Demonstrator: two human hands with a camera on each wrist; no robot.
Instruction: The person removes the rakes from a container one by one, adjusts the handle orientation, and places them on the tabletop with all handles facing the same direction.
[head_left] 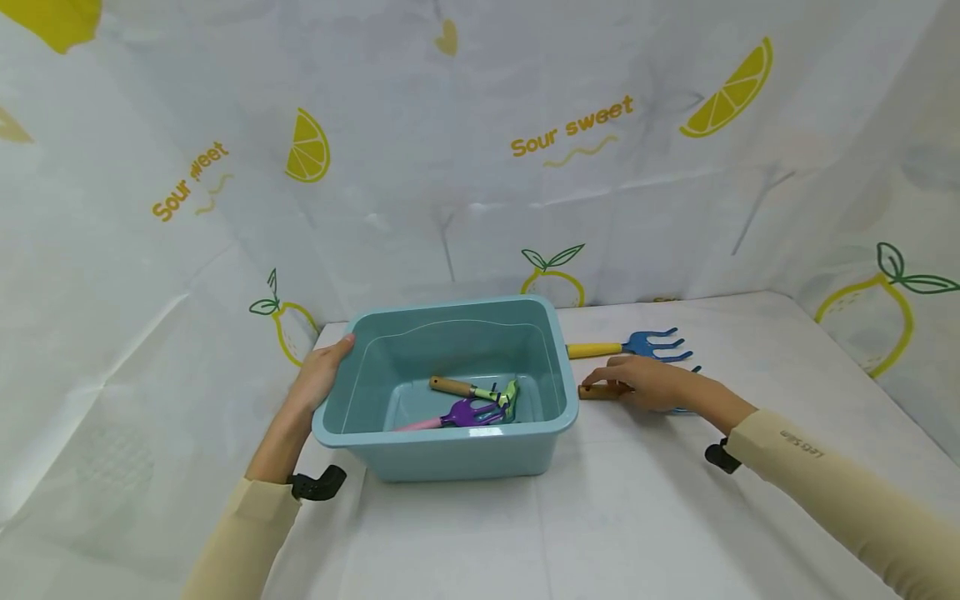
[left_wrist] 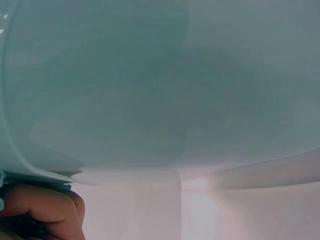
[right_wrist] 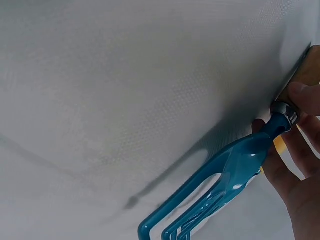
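one garden fork with a glossy blue-teal metal head and a brown wooden handle lies just beyond the right wall of the pale blue-green rectangular plastic tub; its long axis runs roughly left to right, the butt of the handle toward the tub and the tines pointing away from it. the right hand is the nearer one, directly on the fork: in the right wrist view the thumb lies on the wooden handle beside the shiny metal collar, with other fingers on the far side, so the handle is pinched between them. whether the fork rests on the white table covering or is slightly off it, i cannot tell. from the left hand the fork is well apart, across the whole width of the tub; that hand grips the tub's left rim, fingers curled beneath the edge. a blue-headed fork with a yellow handle lies behind the wooden-handled one, farther from the person. inside the tub are a pink-handled purple fork and a light-green-headed tool with a wooden handle, their heads close together.
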